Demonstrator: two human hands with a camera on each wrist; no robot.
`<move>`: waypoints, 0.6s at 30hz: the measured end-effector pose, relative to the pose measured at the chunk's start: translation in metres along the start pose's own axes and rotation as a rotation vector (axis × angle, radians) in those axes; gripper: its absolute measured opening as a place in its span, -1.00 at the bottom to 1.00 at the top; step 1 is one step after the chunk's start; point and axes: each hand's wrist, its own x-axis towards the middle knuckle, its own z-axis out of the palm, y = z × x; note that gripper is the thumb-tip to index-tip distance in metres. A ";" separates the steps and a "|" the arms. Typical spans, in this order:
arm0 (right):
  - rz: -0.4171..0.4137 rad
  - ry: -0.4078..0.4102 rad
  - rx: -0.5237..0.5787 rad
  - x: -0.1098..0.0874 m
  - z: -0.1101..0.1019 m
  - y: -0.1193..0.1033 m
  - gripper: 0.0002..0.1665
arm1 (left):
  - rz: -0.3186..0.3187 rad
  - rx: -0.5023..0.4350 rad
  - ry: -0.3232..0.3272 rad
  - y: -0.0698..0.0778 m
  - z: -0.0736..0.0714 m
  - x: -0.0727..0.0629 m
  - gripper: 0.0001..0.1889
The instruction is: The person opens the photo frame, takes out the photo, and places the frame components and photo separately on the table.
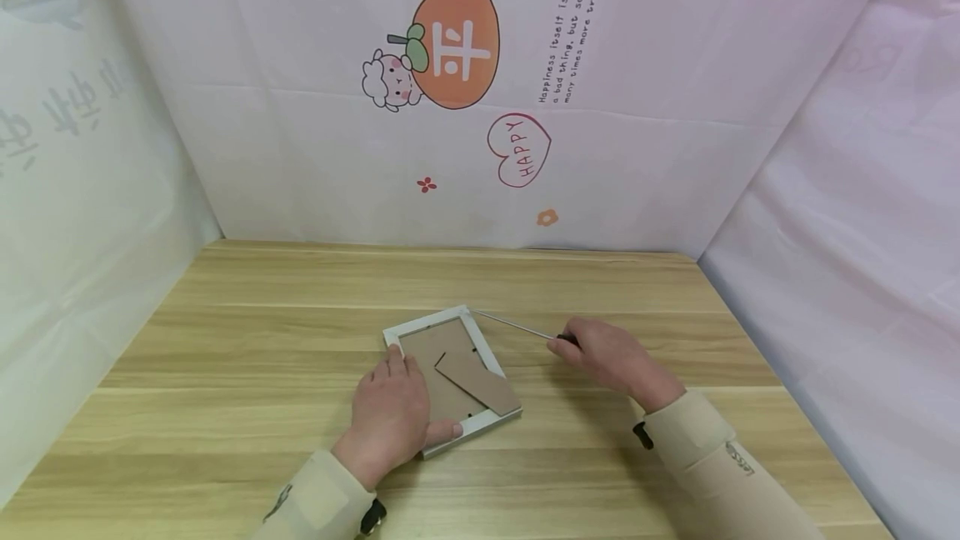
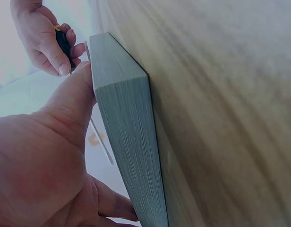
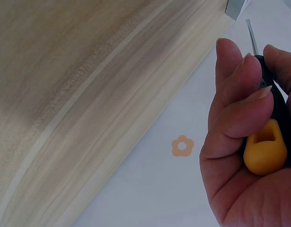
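A picture frame (image 1: 480, 342) with a pale grey-white rim lies face down on the wooden table. Its brown backing board (image 1: 447, 338) faces up, with a brown stand leg (image 1: 480, 383) slanting across toward the lower right corner. My left hand (image 1: 393, 407) presses on the left side of the frame, fingers extended over the rim and thumb along the bottom edge. In my right hand (image 1: 611, 354) I grip a screwdriver (image 3: 266, 153) by its black and yellow handle. The thin metal shaft (image 1: 517, 326) reaches left, its tip right at the frame's top corner.
The wooden table (image 1: 247, 373) extends around the frame on all sides. A white printed cloth (image 1: 300, 165) stands along its back edge, and further white cloths (image 1: 855, 232) close off the left and right sides.
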 end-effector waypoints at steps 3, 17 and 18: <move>-0.003 0.000 0.000 0.000 0.000 0.000 -0.62 | -0.004 0.015 0.004 0.001 0.000 0.000 0.29; 0.009 0.002 0.012 -0.002 0.000 -0.001 -0.61 | -0.036 0.066 0.032 0.007 0.004 0.001 0.31; 0.009 0.002 0.013 -0.002 0.000 -0.001 -0.61 | -0.041 0.069 0.027 0.008 0.004 0.001 0.31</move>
